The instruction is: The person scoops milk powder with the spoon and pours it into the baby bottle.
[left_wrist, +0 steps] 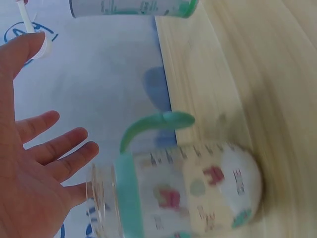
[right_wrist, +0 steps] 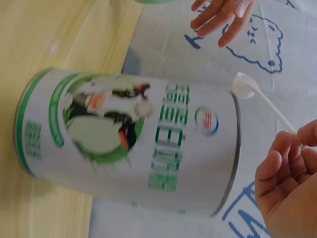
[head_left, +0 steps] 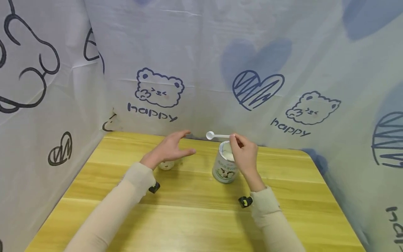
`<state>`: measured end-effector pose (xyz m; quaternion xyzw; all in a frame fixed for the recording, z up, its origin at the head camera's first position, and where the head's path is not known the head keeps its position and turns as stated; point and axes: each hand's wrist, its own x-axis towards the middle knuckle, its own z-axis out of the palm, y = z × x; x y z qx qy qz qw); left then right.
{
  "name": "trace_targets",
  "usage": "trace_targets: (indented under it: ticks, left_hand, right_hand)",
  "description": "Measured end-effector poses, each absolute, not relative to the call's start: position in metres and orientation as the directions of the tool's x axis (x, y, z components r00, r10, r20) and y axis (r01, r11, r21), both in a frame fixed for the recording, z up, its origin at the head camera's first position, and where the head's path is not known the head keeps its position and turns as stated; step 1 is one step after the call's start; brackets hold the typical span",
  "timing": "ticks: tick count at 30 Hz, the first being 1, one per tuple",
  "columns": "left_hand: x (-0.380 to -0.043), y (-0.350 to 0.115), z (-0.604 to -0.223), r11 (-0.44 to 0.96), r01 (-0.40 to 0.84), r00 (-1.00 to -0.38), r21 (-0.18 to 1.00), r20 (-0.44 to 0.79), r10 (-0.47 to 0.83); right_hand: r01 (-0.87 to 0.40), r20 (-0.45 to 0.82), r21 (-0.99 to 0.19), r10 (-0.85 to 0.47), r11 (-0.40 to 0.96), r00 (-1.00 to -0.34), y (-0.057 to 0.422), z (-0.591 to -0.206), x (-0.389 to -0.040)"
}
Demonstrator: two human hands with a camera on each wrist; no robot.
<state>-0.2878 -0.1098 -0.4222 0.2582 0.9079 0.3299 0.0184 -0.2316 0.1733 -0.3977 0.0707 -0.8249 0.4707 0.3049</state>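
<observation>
1. Wood-grain surface (head_left: 195,220) w/ printed cloth bkgd (head_left: 201,52) behind, head view. L hand (head_left: 170,148): fingers wide, big gap betw. thumb + rest, holding nothing. R hand (head_left: 246,156) pinches white spoon (head_left: 221,136) by handle end, up above the surface; spoon approx. level, long axis side to side, bowl twd L hand. Can (head_left: 224,171) upright just below R hand, open on top, pale powder (head_left: 228,155) inside. Bottle (head_left: 165,165) mostly hidden behind L hand.

2. L wrist view, pic turned sideways: L fingers well apart from thumb. Bottle upright just beside them, base on surface, clear neck up twd hand; can't tell if fingers touch it. Mint handle curves out one side. Spoon bowl partly hidden by thumb tip.

3. R wrist view, also sideways: R fingers curled, narrow, thumb + fingertips on spoon handle end. Bowl by can rim, handle slanting off to R hand. Can's long axis upright, cow pic + green characters facing cam. L fingertips near spoon bowl, apart from it.
</observation>
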Motion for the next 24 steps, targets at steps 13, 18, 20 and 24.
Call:
trace_targets:
  ticks: [13,18,20,24]
  left_hand:
    - [-0.289,-0.068,-0.421,0.611,0.5,-0.83,0.614,0.14,0.539]
    - [-0.29,-0.055,-0.424,0.603,0.493,-0.825,0.627,0.117,0.553]
    - [-0.29,-0.049,-0.425,0.605,0.49,-0.823,0.628,0.105,0.558]
    - [-0.29,-0.039,-0.427,0.608,0.491,-0.818,0.624,0.09,0.568]
  right_hand:
    - [-0.371,0.592,-0.726,0.252,0.58,-0.765,0.209,-0.403,-0.221]
    - [-0.362,0.597,-0.716,0.253,0.597,-0.762,0.217,-0.405,-0.218]
    - [-0.36,0.596,-0.714,0.253,0.6,-0.762,0.22,-0.406,-0.217]
    - [-0.347,0.591,-0.719,0.267,0.602,-0.762,0.227,-0.41,-0.216]
